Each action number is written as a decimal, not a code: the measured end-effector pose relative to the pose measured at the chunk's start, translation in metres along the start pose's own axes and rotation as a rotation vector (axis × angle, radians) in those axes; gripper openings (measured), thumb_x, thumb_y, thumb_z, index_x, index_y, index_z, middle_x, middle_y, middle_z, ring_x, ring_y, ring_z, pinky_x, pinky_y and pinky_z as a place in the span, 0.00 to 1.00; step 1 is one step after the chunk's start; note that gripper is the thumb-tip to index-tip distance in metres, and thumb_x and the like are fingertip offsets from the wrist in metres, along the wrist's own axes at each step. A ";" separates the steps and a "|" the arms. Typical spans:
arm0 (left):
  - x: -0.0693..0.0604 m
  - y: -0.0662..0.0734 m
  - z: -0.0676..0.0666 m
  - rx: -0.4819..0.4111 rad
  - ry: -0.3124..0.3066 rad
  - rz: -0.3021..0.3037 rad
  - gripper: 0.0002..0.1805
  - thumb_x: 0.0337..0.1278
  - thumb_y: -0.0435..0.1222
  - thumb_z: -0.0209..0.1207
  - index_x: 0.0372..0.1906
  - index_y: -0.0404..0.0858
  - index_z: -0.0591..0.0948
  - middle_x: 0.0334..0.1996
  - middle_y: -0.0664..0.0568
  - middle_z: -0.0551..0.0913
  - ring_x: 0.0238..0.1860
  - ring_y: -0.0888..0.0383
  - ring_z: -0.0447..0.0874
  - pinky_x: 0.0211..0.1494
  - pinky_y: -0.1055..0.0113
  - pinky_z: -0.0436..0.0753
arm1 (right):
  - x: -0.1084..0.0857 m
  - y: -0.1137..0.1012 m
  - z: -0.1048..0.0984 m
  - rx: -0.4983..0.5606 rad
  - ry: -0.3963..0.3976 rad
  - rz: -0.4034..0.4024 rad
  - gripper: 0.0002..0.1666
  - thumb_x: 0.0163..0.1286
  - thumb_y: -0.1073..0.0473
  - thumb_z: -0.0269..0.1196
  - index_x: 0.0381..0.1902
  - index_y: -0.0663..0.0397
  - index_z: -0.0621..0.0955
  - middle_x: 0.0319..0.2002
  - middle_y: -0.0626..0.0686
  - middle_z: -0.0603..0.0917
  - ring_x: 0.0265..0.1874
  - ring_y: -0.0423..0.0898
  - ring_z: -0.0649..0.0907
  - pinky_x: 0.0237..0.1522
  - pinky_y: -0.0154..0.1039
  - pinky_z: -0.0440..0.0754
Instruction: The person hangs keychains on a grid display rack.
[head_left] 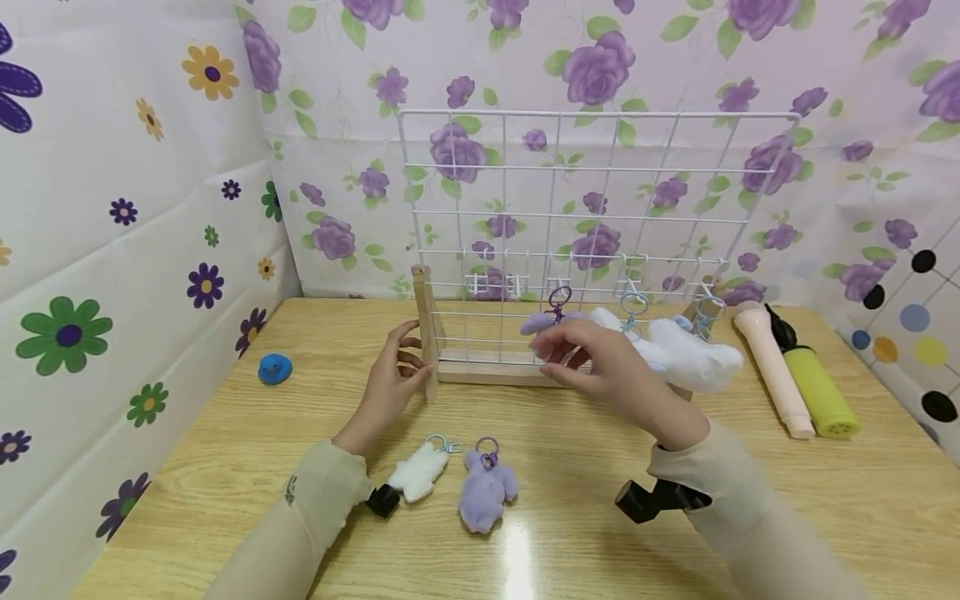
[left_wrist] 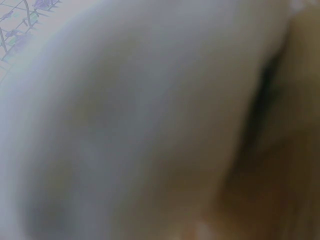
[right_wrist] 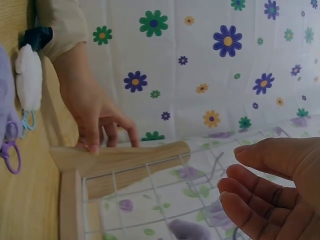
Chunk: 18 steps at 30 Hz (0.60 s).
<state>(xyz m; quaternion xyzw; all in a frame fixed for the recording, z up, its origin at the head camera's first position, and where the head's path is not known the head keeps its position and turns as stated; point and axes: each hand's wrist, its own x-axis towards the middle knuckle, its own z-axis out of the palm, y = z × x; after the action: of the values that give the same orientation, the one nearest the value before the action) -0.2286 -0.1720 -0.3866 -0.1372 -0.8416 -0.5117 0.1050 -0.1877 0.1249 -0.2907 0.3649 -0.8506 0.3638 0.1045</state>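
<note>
At the left end of a white wire rack (head_left: 577, 169), the left hand (head_left: 396, 362) is gripping the upright wooden post (head_left: 424, 308), its thumb bearing on the near edge and its fingers standing slightly apart, bending toward the far edge. Farther right, the right hand (head_left: 600, 358) is hovering before the rack with its fingers loosely bending close together and its thumb standing apart; nothing is showing between them.

Just beyond those fingertips, the hanging purple toy (head_left: 536, 323) is dangling by a purple ring (head_left: 559, 295) from the rack, partly hiding behind the hand. To its right, 2 white plush toys are also hanging: the middle toy (head_left: 604, 317) by a pale blue ring (head_left: 633, 303), and the end toy (head_left: 708, 358), bulging out beside the right forearm. Left of the purple ring, 2 white hooks (head_left: 514, 286) are holding no toys.

On the table (head_left: 577, 517), nearer the person, a small white toy (head_left: 420, 472) and a lying purple toy (head_left: 483, 496) are resting side by side. A blue duck (head_left: 275, 368) is sitting at the far left; a pink tube (head_left: 772, 367) and a yellow-green bottle (head_left: 819, 392) are lying at the right.
</note>
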 end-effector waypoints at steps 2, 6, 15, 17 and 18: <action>0.003 -0.009 0.001 -0.006 0.003 0.000 0.37 0.60 0.24 0.57 0.72 0.38 0.56 0.55 0.33 0.72 0.44 0.42 0.77 0.47 0.55 0.78 | -0.001 0.000 0.006 0.016 -0.023 0.019 0.12 0.64 0.66 0.64 0.46 0.57 0.81 0.39 0.51 0.84 0.35 0.41 0.82 0.36 0.33 0.82; 0.008 -0.027 0.005 -0.011 0.013 0.005 0.38 0.60 0.25 0.58 0.73 0.42 0.56 0.56 0.35 0.72 0.44 0.43 0.77 0.47 0.57 0.79 | -0.003 0.003 0.017 0.047 -0.069 0.048 0.11 0.65 0.65 0.63 0.46 0.56 0.81 0.40 0.52 0.84 0.36 0.40 0.82 0.36 0.33 0.82; 0.009 -0.034 0.005 -0.016 0.025 0.041 0.38 0.59 0.27 0.60 0.72 0.46 0.58 0.54 0.40 0.74 0.42 0.49 0.78 0.44 0.67 0.78 | -0.007 0.016 0.040 0.086 -0.134 0.084 0.11 0.66 0.62 0.64 0.46 0.53 0.81 0.40 0.52 0.84 0.36 0.40 0.83 0.36 0.33 0.82; 0.008 -0.034 0.005 -0.010 0.024 0.041 0.38 0.59 0.27 0.60 0.72 0.47 0.58 0.54 0.40 0.74 0.42 0.50 0.78 0.43 0.67 0.79 | -0.007 0.019 0.045 0.107 -0.159 0.091 0.11 0.66 0.62 0.63 0.47 0.54 0.81 0.41 0.54 0.84 0.36 0.41 0.82 0.36 0.34 0.82; 0.008 -0.033 0.005 -0.007 0.024 0.038 0.38 0.60 0.27 0.60 0.72 0.47 0.58 0.54 0.40 0.74 0.42 0.50 0.78 0.43 0.67 0.79 | -0.007 0.020 0.047 0.117 -0.171 0.095 0.11 0.66 0.62 0.63 0.46 0.54 0.81 0.41 0.54 0.84 0.36 0.41 0.82 0.36 0.35 0.82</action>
<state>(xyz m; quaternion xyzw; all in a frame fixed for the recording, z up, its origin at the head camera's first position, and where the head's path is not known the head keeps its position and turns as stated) -0.2478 -0.1814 -0.4140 -0.1476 -0.8357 -0.5141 0.1244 -0.1927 0.1052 -0.3386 0.3595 -0.8500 0.3849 -0.0074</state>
